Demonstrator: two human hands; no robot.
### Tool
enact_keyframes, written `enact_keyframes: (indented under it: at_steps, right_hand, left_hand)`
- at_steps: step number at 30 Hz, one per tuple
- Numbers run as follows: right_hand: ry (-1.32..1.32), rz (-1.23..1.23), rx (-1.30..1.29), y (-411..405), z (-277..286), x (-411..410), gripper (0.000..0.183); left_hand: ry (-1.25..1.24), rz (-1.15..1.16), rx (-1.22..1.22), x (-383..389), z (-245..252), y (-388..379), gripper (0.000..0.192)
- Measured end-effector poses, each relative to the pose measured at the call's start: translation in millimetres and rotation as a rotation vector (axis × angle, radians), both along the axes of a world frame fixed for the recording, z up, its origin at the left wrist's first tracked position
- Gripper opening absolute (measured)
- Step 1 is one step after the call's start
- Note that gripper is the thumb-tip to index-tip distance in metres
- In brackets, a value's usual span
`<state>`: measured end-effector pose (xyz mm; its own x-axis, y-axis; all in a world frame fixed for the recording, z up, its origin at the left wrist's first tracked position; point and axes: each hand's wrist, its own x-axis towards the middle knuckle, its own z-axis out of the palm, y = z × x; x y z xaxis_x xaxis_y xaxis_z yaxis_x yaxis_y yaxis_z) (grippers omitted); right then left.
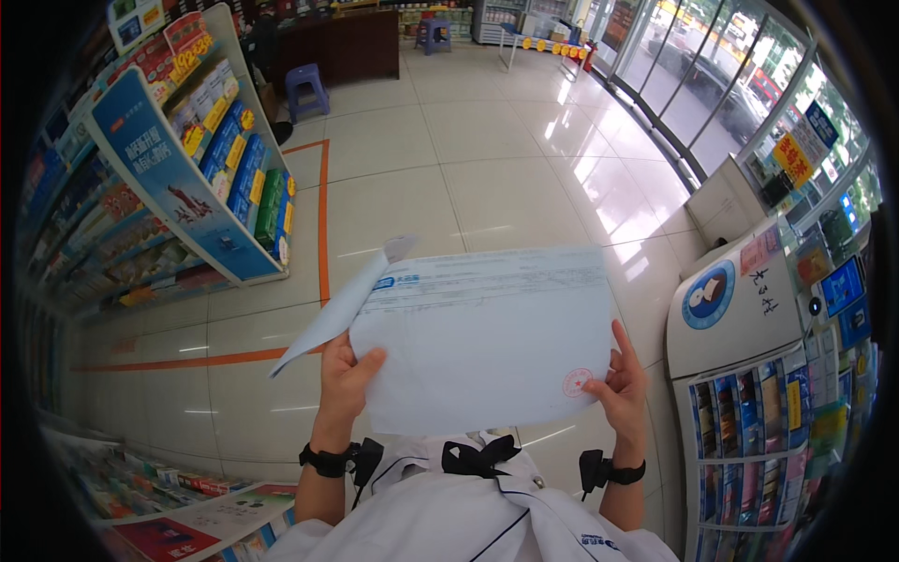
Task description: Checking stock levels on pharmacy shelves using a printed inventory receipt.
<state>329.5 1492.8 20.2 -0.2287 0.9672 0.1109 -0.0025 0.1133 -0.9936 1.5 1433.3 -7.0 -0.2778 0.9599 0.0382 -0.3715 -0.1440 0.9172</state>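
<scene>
Both hands hold a sheaf of printed paper sheets in front of my chest. The top sheet bears faint printed lines and a round red stamp at its lower right. My left hand pinches the left edge, thumb on top. Beyond that thumb, a folded-back sheet stands up and curls to the left. At the lower right edge, my right hand grips with the thumb by the stamp, the index finger pointing up. How many sheets lie underneath cannot be seen.
A shelf unit of boxed goods stands left, with a purple stool behind it. On the right are a white counter and a rack of packets. A display shelf is at lower left. Glass doors stand far right.
</scene>
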Motion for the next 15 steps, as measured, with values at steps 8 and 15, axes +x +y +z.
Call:
enact_keyframes:
  at_steps: [8,15]
  right_hand:
    - [-0.066,-0.005,0.045,4.0,-1.1,15.5,0.074]
    - [-0.152,0.002,0.04,9.4,2.4,31.8,0.073]
  left_hand:
    - [0.012,0.064,0.023,12.4,-4.1,9.8,0.054]
    - [0.097,0.101,-0.029,33.8,-2.9,17.2,0.055]
